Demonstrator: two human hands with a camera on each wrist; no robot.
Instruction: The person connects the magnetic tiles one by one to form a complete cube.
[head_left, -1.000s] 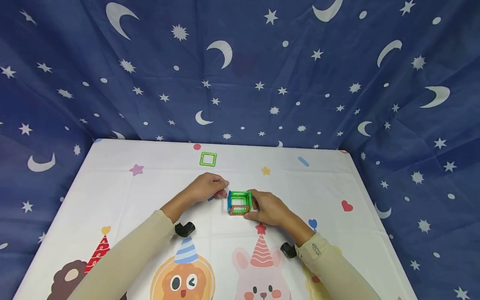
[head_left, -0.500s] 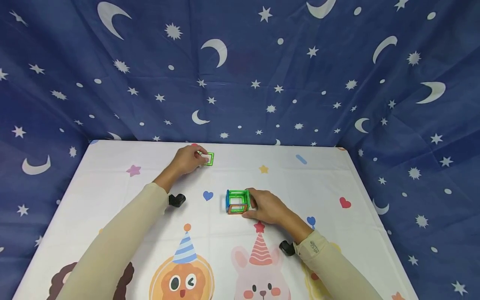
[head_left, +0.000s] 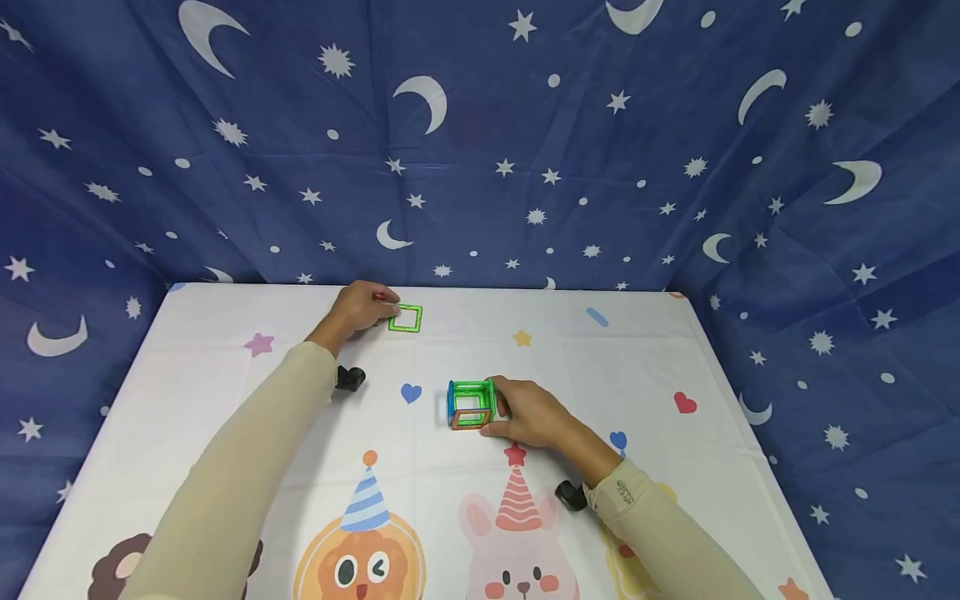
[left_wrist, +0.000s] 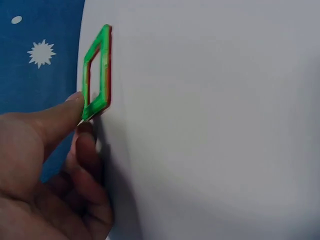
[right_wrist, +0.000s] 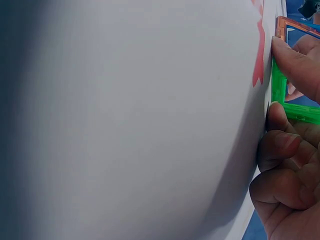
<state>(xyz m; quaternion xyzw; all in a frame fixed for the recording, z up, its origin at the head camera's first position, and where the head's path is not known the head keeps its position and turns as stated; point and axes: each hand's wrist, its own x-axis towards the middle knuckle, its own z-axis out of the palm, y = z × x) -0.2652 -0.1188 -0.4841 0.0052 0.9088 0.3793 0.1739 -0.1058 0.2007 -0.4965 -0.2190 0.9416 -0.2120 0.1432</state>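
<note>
A loose green square frame tile (head_left: 406,318) lies flat near the table's far edge. My left hand (head_left: 362,310) pinches its near-left corner; in the left wrist view thumb and forefinger close on the green tile (left_wrist: 97,75). At mid-table stands a small open cube (head_left: 471,404) of green, blue and orange frame tiles. My right hand (head_left: 525,414) grips the cube's right side, with fingers curled on the green and orange edges (right_wrist: 280,85).
The table wears a white cloth (head_left: 225,400) printed with party hats, hearts, stars and cartoon animals. A dark blue curtain with moons and stars (head_left: 480,142) closes in the back and both sides. A black wrist camera (head_left: 349,378) sits under each forearm.
My left hand left the cube's side, reached to the far edge and took hold of the loose green tile's corner. The right hand and cube stayed put.
</note>
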